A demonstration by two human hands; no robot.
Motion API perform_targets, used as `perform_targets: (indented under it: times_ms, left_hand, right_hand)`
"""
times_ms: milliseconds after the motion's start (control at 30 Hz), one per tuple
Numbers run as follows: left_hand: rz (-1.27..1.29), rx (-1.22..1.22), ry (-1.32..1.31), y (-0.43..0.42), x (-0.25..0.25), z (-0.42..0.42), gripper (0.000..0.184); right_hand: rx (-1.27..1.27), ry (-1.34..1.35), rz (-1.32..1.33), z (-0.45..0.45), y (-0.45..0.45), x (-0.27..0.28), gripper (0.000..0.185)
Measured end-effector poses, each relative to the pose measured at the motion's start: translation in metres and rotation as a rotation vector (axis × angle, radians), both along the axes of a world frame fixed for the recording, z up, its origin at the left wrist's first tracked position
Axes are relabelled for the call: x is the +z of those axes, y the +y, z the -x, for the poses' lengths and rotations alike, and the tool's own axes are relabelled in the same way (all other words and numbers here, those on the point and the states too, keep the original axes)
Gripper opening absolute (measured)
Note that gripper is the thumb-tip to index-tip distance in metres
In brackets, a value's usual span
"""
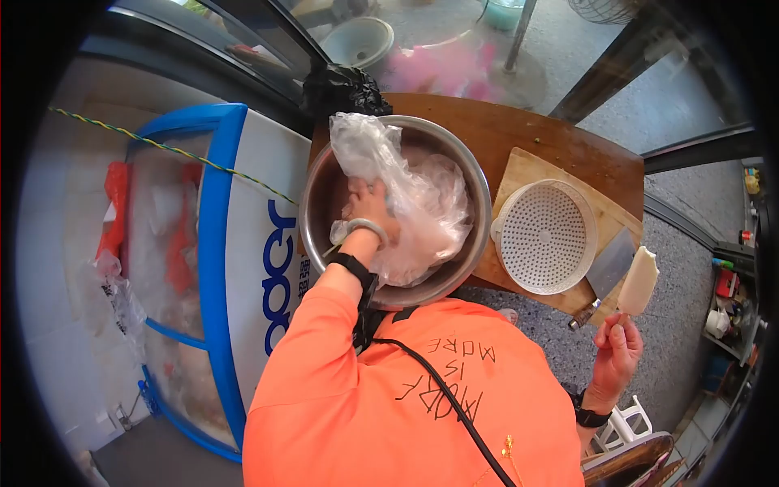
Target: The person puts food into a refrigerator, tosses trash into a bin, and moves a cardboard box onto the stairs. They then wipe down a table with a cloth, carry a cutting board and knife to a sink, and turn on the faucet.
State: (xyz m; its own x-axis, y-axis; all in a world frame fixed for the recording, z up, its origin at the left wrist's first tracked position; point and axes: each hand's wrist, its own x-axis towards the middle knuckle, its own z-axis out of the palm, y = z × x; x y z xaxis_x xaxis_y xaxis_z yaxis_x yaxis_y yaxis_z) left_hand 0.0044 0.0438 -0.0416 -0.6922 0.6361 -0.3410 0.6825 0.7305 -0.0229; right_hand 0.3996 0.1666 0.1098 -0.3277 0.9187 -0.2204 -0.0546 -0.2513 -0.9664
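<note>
A large steel bowl (479, 191) stands on the brown table, with a clear plastic bag (434, 211) inside it. My left hand (372, 209) reaches down into the bowl and presses on the bag, its fingers spread and partly covered by plastic. Out to the right, my right hand (617, 357) pinches the stick of a pale ice pop (639, 282) with a bitten top, held upright. Between the two hands, a white perforated basket (545, 235) rests on a wooden cutting board (519, 174). Beside it lies a cleaver (610, 264).
A blue-framed chest freezer (223, 268) is at the left, with a green-yellow cord across it. A black plastic bag (345, 89) sits behind the bowl. Glass panels rise behind the brown table (604, 150). A white stool (625, 426) stands at the lower right.
</note>
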Motion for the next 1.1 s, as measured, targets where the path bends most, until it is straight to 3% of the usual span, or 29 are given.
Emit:
perform_targets:
  times_ms: [67,167,267,333,600,900,967,1000,1067,1100]
  left_hand:
    - [-0.228,0.135,-0.146,0.004,-0.022,0.033,0.062]
    - [-0.59,0.414,-0.374,-0.018,-0.013,0.064,0.035]
    - [-0.959,0.465,-0.896,-0.059,0.011,0.1,0.041]
    - [-1.069,0.513,-0.959,-0.077,0.045,0.104,0.041]
    - [-1.392,0.38,-0.828,-0.044,0.157,0.052,0.041]
    - [-1.63,0.02,-0.842,0.086,0.249,-0.134,0.04]
    - [-1.658,-0.048,-0.877,0.115,0.265,-0.178,0.04]
    - [-1.67,-0.074,-0.891,0.129,0.272,-0.197,0.039]
    - [-1.696,-0.13,-0.917,0.157,0.284,-0.235,0.039]
    - [-1.703,-0.161,-0.93,0.171,0.29,-0.254,0.039]
  right_hand:
    - [0.006,-0.01,-0.008,0.001,0.0,0.003,0.017]
    - [-0.009,-0.015,-0.007,-0.003,-0.001,0.005,0.017]
    - [-0.017,-0.016,0.016,-0.01,0.0,0.004,0.017]
    - [0.01,-0.031,-0.015,-0.016,0.002,0.001,0.017]
    - [-0.052,-0.008,-0.057,-0.064,0.013,0.016,0.014]
    - [-0.25,0.107,-0.208,-0.253,0.014,0.031,0.01]
    - [-0.282,-0.119,-0.483,-0.291,0.016,0.056,0.013]
    - [-0.298,-0.126,-0.497,-0.307,0.019,0.065,0.013]
    - [-0.286,-0.362,-1.017,-0.337,0.024,0.08,0.019]
    - [-0.31,-0.394,-1.035,-0.348,0.023,0.093,0.024]
